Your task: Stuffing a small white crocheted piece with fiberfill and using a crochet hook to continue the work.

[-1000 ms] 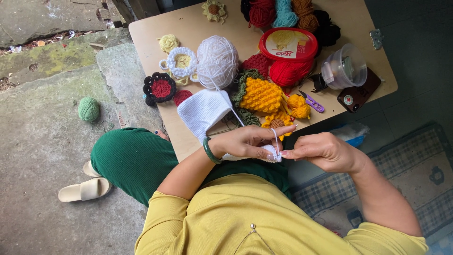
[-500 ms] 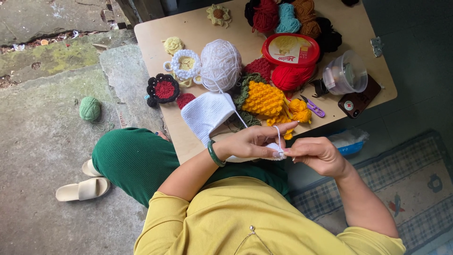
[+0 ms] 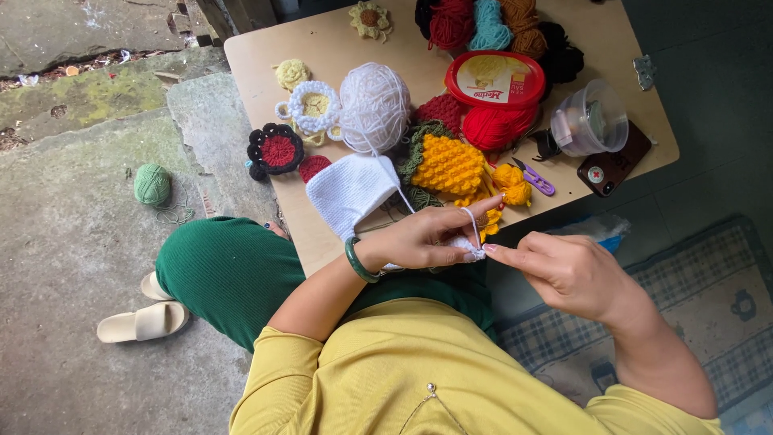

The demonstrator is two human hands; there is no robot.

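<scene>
Both hands meet at the near edge of the tabletop (image 3: 322,32), each grip pinched shut on the work: the left hand (image 3: 419,240) clamps the white crochet piece (image 3: 350,189), strand looped over its forefinger, and the right hand (image 3: 568,270) nips what looks like a hook at the piece's near end. White yarn ball (image 3: 374,106) feeds from farther back. Judging by this, a stitch is mid-formation; next the strand needs catching and drawing through with steady tension

Floor: grey, mossy concrete slabs (image 3: 72,242) | Furniture: tan wooden surface (image 3: 338,40) | Rug: blue-grey checked mat (image 3: 708,274) at lower right | Light: soft, even daylight
</scene>
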